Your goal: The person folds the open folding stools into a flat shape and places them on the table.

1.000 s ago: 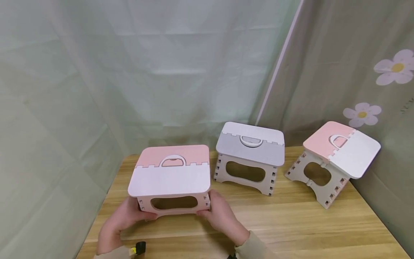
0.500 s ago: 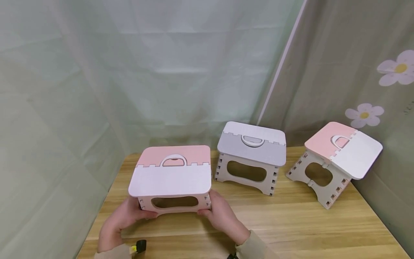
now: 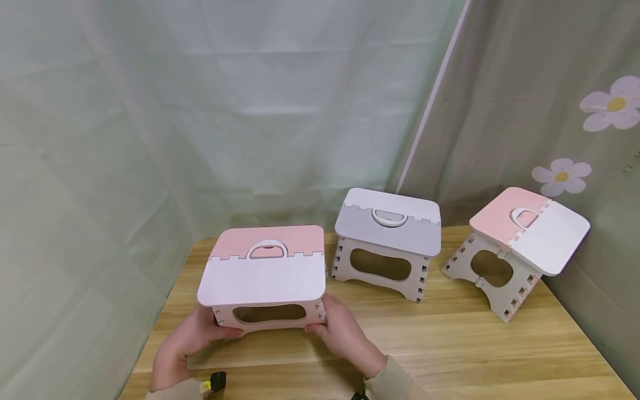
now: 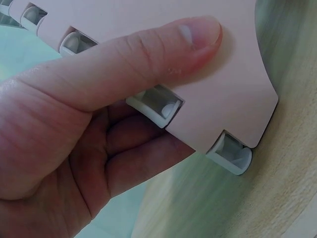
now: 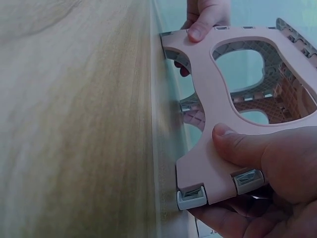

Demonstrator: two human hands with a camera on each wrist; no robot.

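Observation:
A folding step stool (image 3: 262,280) with a pink and white top and a white arched handle is at the left of the wooden table, unfolded. My left hand (image 3: 187,336) grips its left front leg low down. In the left wrist view the thumb lies across the pale pink leg panel (image 4: 237,84), fingers curled behind it. On the other side, my right hand (image 3: 342,333) holds the right front leg near the foot. The right wrist view shows that thumb on the front panel (image 5: 205,89) below the oval opening, fingers behind the notched edge and partly hidden.
A grey and white folding stool (image 3: 387,239) stands close to the right of the held one. Farther right, another pink and white stool (image 3: 520,239) stands turned at an angle. A pale curtain (image 3: 280,111) hangs behind the wooden table (image 3: 450,350).
Both hands keep their hold on the stool, which stays in almost the same place. The head view shifts only slightly.

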